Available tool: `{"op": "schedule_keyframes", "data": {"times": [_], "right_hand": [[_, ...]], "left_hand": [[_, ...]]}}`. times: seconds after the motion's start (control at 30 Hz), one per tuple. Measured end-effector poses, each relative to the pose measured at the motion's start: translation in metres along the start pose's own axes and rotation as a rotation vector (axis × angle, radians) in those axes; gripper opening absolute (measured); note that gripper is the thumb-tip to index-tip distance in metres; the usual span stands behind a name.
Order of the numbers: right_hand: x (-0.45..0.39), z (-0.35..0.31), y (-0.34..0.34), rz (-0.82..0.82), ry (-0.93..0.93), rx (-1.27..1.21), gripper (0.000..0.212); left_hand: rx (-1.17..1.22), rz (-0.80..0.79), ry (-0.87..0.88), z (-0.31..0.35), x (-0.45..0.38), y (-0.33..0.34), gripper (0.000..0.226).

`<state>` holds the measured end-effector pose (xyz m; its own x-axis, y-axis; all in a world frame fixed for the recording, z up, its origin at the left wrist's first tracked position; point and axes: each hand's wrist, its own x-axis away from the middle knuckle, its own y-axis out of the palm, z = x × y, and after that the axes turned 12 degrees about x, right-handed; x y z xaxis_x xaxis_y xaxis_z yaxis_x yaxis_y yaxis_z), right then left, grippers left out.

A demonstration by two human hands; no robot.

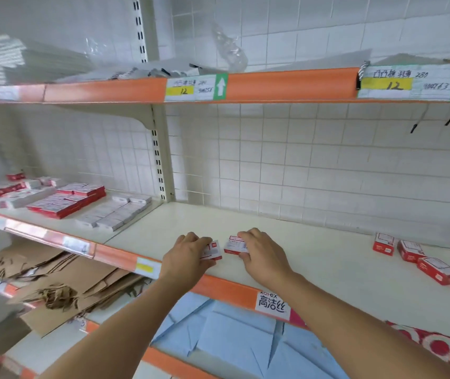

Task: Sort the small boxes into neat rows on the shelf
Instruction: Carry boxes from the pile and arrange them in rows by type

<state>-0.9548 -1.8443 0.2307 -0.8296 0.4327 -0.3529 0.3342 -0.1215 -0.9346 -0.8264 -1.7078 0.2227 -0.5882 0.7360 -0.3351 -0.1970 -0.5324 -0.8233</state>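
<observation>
On the cream middle shelf (314,258), near its front edge, my left hand (188,255) grips a small red-and-white box (214,250). Just to its right my right hand (262,253) grips a second red-and-white box (234,244), which lies flat on the shelf. The two boxes sit a small gap apart. Three more red-and-white boxes (415,255) lie loosely scattered at the far right of the same shelf.
The left bay holds rows of red boxes (68,201) and white boxes (117,213). An orange-edged upper shelf (287,83) overhangs. Below lie flattened cardboard (62,285) and blue sheets (232,335). A slotted upright post (161,160) divides the bays.
</observation>
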Motion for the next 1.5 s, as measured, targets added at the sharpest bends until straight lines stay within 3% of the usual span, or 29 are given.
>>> {"op": "schedule_keyframes", "data": {"times": [0.63,1.27,1.5], "right_hand": [[-0.065,-0.264,0.047,-0.033,-0.192,-0.134,0.040],[-0.225,-0.375,0.108,-0.022,-0.251,-0.373,0.051],[-0.273,-0.399,0.133,-0.006,-0.212,-0.381,0.046]], "left_hand": [[-0.123,0.093,-0.183,-0.207,0.097,-0.144,0.047],[-0.125,0.240,-0.366,-0.357,0.021,-0.204,0.054],[-0.112,0.215,-0.331,-0.407,-0.018,-0.211,0.043]]}}
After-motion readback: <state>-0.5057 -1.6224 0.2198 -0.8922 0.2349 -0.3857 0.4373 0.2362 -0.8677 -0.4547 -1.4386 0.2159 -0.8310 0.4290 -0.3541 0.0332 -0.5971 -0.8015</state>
